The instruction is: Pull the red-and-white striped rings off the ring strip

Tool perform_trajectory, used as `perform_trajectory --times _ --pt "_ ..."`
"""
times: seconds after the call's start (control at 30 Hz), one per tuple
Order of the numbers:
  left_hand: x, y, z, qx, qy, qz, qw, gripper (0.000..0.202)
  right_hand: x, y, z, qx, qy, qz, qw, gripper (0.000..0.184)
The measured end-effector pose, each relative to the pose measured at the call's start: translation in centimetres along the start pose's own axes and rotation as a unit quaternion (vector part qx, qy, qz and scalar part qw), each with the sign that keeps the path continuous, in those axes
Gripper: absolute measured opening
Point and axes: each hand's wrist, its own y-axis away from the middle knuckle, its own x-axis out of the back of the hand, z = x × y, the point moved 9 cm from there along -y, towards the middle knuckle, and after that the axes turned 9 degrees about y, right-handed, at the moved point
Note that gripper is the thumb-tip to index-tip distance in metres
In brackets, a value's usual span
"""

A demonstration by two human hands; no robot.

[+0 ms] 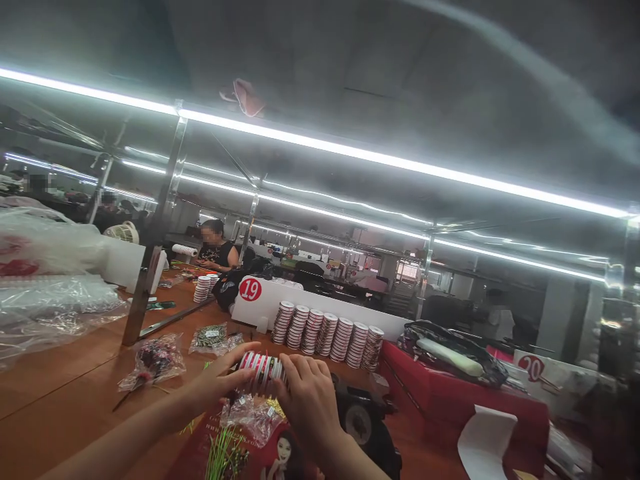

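The left hand (217, 381) and right hand (310, 400) close from opposite sides on a short stack of red-and-white ribbon rolls (263, 372). The left fingers (245, 355) spread around one end, and the right fingers (300, 368) curl over the other, leaving no open gap at either end. The stack hangs in the air just above the table, and its long axis runs sideways between the palms, roughly level across the view.

The main risk is that the rolls are held mostly by pressure from the ends. If that pressure eases or the stack twists, rolls could slip out of line and fall. They could then land on the clear plastic bag (253, 419) or the printed red card (240, 450) below, or roll along the wooden table (55, 393). The green wire stems (225, 455) could also snag a loose ribbon end.

Just ahead of the hands stands a row of similar ribbon-roll stacks (327, 335). A black machine with a wheel (363, 423) sits to the right, and a white panel marked 19 (250, 289) lies beyond the stacks.
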Motion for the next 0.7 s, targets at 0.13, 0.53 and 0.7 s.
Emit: perform_trajectory --times 0.13,0.53,0.7 --pt "0.2 0.4 -0.8 0.012 0.015 0.037 0.999 0.094 0.3 -0.9 0.2 -0.014 -0.037 -0.034 0.999 0.033" --pt "0.7 4.3 -0.3 -0.007 0.024 0.082 0.996 0.071 -0.5 -3.8 -3.6 0.036 -0.144 -0.045 0.988 0.013" --pt "-0.3 5.1 1.1 -0.010 0.050 0.063 0.997 0.060 -0.2 -3.9 -4.7 0.077 -0.084 -0.032 0.993 0.018"
